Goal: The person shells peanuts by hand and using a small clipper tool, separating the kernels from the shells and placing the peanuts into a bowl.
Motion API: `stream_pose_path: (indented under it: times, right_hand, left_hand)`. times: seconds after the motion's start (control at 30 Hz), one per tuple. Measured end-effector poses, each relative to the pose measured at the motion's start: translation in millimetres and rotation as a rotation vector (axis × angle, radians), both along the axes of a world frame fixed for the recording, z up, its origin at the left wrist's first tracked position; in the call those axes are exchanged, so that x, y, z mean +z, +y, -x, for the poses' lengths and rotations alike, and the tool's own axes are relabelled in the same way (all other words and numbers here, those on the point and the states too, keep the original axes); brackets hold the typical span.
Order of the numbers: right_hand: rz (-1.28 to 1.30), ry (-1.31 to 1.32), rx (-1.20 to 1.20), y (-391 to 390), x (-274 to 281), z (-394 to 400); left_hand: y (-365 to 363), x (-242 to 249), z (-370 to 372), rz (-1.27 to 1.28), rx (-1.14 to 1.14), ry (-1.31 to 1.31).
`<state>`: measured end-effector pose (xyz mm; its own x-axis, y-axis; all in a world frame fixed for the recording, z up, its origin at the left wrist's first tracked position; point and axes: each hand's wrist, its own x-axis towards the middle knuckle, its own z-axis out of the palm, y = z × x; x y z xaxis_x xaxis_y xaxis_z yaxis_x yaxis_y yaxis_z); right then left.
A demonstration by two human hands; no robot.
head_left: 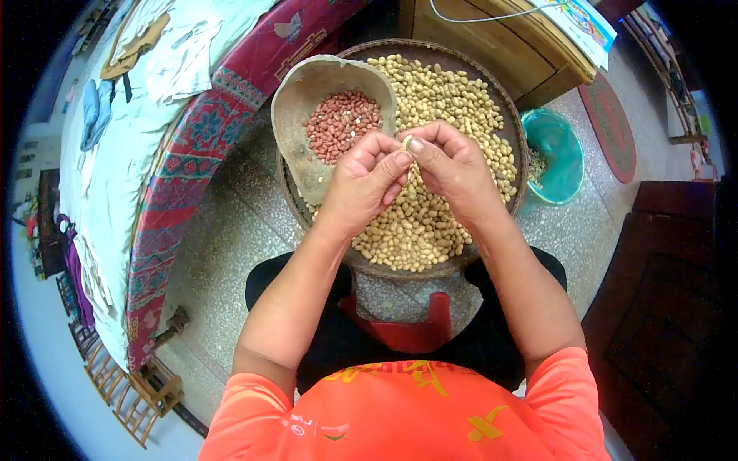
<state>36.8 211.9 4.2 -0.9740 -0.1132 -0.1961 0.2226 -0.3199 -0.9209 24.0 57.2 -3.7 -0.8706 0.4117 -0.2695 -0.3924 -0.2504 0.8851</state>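
My left hand (369, 175) and my right hand (448, 160) meet over a round woven tray (513, 115) heaped with unshelled peanuts (419, 230). Between the thumbs and fingertips of both hands is a small pale peanut (407, 143), mostly covered by the fingers. Both hands are closed in a pinch. On the tray's left side rests a gourd scoop (296, 100), its hollow holding red-skinned shelled peanut kernels (344, 123). My left wrist lies near the scoop's lower right edge.
A green bucket (565, 157) with shells inside stands right of the tray. Behind is a wooden cabinet (477, 38). To the left is a bed (196, 146) with a red patterned side and clothes on it. A red stool (438, 319) shows between my knees.
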Motion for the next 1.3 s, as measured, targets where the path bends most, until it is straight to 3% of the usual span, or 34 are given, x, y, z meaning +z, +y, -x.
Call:
stream_pose_path:
  times: [0.13, 0.4, 0.47, 0.8, 1.1, 1.23, 1.3]
  right_hand:
    - [0.016, 0.017, -0.034, -5, -2, -1]
    - [0.186, -0.055, -0.101, -19, -15, -3]
    - [0.066, -0.002, -0.126, -22, -18, -3]
    - [-0.021, 0.024, -0.158, -34, -15, -6]
    - [0.247, -0.12, -0.103, -25, -12, 1]
    - [0.301, -0.196, -0.132, -24, -13, 3]
    - [0.298, -0.184, -0.135, -24, -14, 3]
  left_hand:
    - [7, -11, -8, 0.049, 0.03, 0.144]
    - [14, -7, -17, -0.005, 0.109, 0.071]
    - [16, -9, -18, -0.009, 0.126, 0.056]
    - [13, -3, -18, -0.045, 0.192, -0.043]
    - [-3, 4, -4, -0.106, 0.074, -0.1]
    - [-22, 9, 13, 0.009, 0.054, -0.037]
    - [-36, 5, 28, 0.958, 0.175, 0.598]
